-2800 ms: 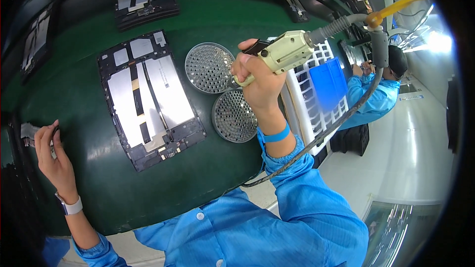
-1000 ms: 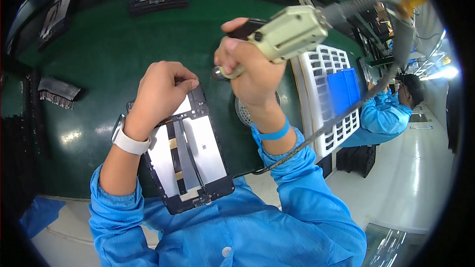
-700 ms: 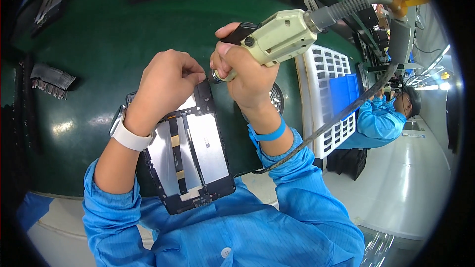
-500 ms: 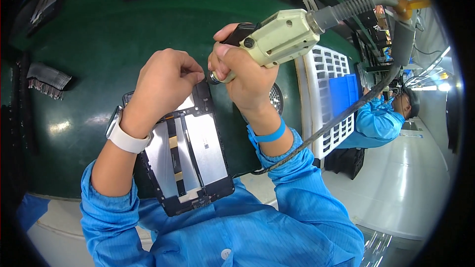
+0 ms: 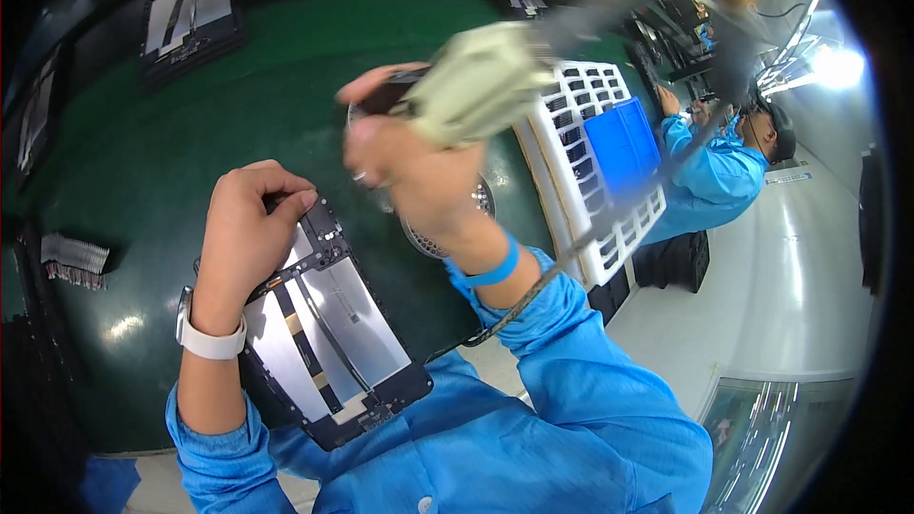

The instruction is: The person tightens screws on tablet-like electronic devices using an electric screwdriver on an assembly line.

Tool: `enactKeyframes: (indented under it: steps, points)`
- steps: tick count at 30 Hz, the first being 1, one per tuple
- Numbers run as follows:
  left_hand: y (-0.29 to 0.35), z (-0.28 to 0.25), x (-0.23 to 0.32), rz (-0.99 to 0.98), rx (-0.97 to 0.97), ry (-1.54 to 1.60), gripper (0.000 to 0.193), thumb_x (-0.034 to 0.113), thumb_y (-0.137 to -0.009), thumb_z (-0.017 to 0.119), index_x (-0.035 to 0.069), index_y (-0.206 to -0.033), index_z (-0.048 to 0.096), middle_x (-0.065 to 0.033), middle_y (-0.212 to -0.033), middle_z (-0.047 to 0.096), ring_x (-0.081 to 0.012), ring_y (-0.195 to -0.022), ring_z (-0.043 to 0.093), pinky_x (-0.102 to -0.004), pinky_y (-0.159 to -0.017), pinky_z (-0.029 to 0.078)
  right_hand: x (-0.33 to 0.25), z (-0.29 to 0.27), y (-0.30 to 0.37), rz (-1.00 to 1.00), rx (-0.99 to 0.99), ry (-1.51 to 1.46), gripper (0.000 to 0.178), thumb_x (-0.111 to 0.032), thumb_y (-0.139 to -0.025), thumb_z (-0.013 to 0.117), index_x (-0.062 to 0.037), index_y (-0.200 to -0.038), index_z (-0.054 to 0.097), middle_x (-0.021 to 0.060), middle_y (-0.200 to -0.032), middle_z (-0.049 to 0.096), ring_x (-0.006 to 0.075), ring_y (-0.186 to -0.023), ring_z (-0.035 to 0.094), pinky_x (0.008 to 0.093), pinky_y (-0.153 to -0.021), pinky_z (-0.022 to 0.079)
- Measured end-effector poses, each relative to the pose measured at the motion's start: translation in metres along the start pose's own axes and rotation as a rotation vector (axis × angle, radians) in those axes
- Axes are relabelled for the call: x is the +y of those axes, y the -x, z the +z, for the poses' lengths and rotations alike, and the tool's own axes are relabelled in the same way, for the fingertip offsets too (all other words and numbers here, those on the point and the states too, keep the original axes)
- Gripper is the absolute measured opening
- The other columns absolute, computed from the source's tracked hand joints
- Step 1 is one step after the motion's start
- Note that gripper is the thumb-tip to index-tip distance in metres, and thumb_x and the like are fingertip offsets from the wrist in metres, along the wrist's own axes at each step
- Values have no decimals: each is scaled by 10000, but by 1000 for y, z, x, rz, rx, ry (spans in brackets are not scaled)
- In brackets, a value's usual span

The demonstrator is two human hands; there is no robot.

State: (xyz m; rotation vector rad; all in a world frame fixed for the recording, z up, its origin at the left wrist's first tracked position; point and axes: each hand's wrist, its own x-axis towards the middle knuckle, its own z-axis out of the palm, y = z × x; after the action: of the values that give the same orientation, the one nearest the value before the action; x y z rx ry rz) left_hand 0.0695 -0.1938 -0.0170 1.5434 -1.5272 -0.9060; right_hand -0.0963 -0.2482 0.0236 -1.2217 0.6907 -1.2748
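An opened tablet [image 5: 343,305], black-edged with silver panels and dark flex cables inside, lies tilted at the near table edge. At its far end my left hand [image 5: 249,228] is closed, thumb and fingers pinched together over the frame. Whatever is between those fingertips is hidden. My right hand [image 5: 419,171], smeared by motion, grips a pale green electric screwdriver [image 5: 476,86]. A thick cable runs from the tool's rear end. The driver is raised to the right of the tablet, apart from it. Beneath my right wrist is a round metal dish with holes [image 5: 419,236].
A white slotted tray [image 5: 609,252] with dark parts and a blue bin [image 5: 624,148] stands at right. Similar opened tablets [image 5: 193,14] rest at the back and left. A bundle of grey strips [image 5: 74,260] lies left. A co-worker in blue [image 5: 714,171] sits farther right.
The screwdriver in my right hand has lifted away from the tablet's far end. My left hand stays there. The whole view has shifted and turned slightly.
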Motion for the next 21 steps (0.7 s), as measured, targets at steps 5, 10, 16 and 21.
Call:
enactKeyframes:
  steps: [5, 10, 16, 21]
  points:
    - [-3, 1, 10, -48, -8, 43, 92, 4, -767, 713, -39, -848, 720, -117, -730, 638, -186, -635, 594, -297, -609, 456, -12, -62, -19, -140, 184, 143, 215, -3, -796, 543, 81, -991, 580, 55, -572, 490, 146, -490, 482, 323, -529, 444]
    - [-2, 0, 8, -89, -25, 37, 114, 11, -780, 701, -68, -861, 690, -101, -717, 592, -173, -660, 563, -289, -636, 430, 1, -73, -19, -99, 229, 114, 174, 31, -771, 574, 70, -940, 585, 58, -609, 516, 136, -487, 492, 292, -497, 426]
    - [-3, 1, 9, -97, -33, 46, 116, 15, -785, 693, -70, -864, 692, -97, -709, 583, -177, -664, 562, -293, -635, 425, 8, -76, -19, -87, 251, 65, 149, 62, -757, 596, 63, -906, 588, 60, -643, 549, 126, -489, 511, 261, -467, 414]
    - [-3, 1, 8, -52, -28, 39, 122, 18, -780, 698, -66, -868, 694, -99, -710, 591, -189, -661, 560, -301, -633, 423, 9, -77, -21, -91, 233, 164, 182, 10, -775, 551, 77, -942, 577, 61, -581, 492, 150, -471, 469, 333, -525, 453]
